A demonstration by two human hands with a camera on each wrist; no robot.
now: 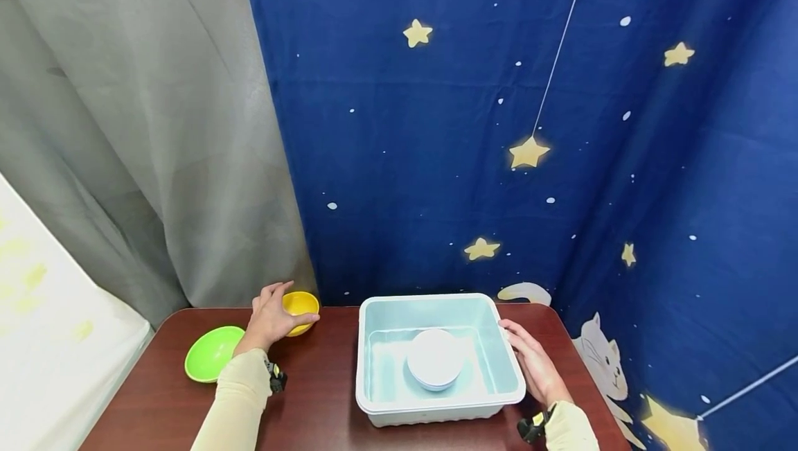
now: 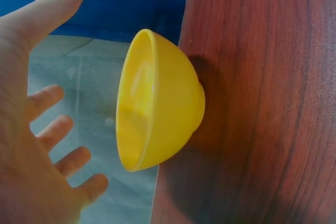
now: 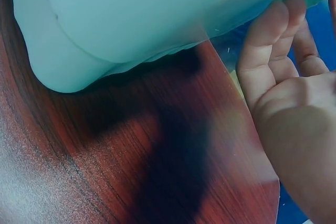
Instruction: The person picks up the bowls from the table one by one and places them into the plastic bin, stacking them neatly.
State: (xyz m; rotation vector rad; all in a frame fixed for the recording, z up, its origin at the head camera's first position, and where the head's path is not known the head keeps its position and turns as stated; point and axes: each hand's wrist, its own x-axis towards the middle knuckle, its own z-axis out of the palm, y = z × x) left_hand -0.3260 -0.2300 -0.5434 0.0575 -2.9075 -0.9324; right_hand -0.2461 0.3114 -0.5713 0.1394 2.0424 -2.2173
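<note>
Over the yellow bowl (image 2: 173, 98), my left hand (image 1: 272, 318) spreads its thumb and fingers wide. In the left wrist view a gap separates the hand from the bowl, which stands upright on the table. My right hand (image 1: 531, 359) is at the right side of a pale blue plastic basin (image 1: 441, 409). Its fingers (image 3: 262, 51) lie along the basin's outer wall near the rim, only slightly bent; the thumb is hidden. Inside the basin sits a round white bowl (image 1: 435, 357), perhaps a small stack.
A bright green bowl (image 1: 215, 354) stands on the brown table (image 1: 312, 395), left of the left forearm. A grey curtain (image 1: 206, 160) and a blue starry curtain (image 1: 405, 160) hang behind the table's far edge. White cloth (image 1: 56, 340) lies at far left.
</note>
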